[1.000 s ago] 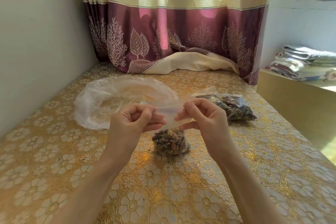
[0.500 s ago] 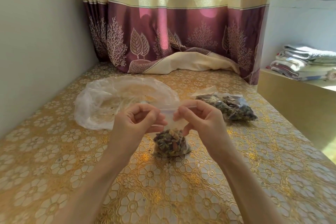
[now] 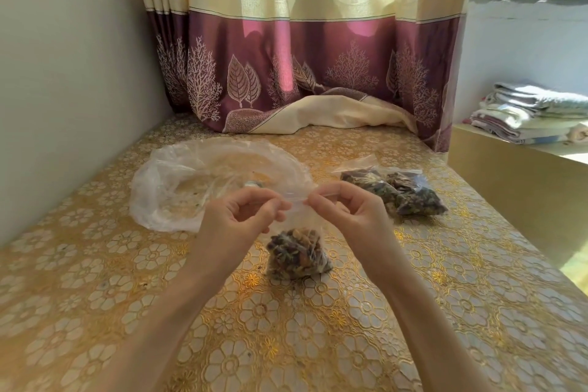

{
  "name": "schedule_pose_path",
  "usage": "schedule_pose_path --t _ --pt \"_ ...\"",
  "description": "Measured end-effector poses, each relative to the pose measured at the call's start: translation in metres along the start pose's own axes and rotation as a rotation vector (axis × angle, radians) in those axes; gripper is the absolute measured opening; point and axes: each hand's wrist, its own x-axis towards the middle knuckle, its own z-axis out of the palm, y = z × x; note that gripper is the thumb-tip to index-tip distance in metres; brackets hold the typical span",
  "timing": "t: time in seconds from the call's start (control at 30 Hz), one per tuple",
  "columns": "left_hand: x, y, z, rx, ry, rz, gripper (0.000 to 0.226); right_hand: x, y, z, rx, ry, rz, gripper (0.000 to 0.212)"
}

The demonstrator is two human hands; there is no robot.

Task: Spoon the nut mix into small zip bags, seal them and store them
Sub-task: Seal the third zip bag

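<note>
Head view — left hand, right hand — each grip pinching zip bag top.

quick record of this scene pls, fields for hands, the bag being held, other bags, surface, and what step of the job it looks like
left hand: left hand pinches the top strip of the small zip bag
right hand: right hand pinches the same strip from the other end
held bag: nut mix in its bottom, which rests on the table
other bags: filled bags lying to the right; large clear bag to the left, nearly flat
surface: gold floral tablecloth
step: sealing, apparently; whether the zip is fully closed cannot be told
</note>
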Motion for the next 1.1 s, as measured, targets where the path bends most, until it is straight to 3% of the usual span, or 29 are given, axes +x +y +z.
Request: schedule_pose_path --t 0.33,0.7,0.9,1.0,1.1 --pt "0.009 0.019 0.005 0.176 -0.001 0.058 0.007 0.008 -0.007 0.001 0.027 0.061 -0.002 0.013" --pt "0.000 0.040 0.009 0.238 -0.015 0.124 0.007 -0.002 -0.035 -0.002 -0.062 -0.052 -0.060 0.015" --pt "-0.011 0.066 0.014 0.374 -0.160 0.228 0.013 -0.018 -0.058 -0.011 -0.048 -0.030 -0.052 0.013" --pt "-0.016 0.079 0.018 0.414 -0.194 0.314 0.003 -0.026 -0.071 -0.016 -0.044 -0.078 -0.055 0.012" --pt "-0.020 0.086 0.019 0.444 -0.207 0.342 0.006 -0.032 -0.078 -0.025 0.009 -0.119 -0.015 0.004"
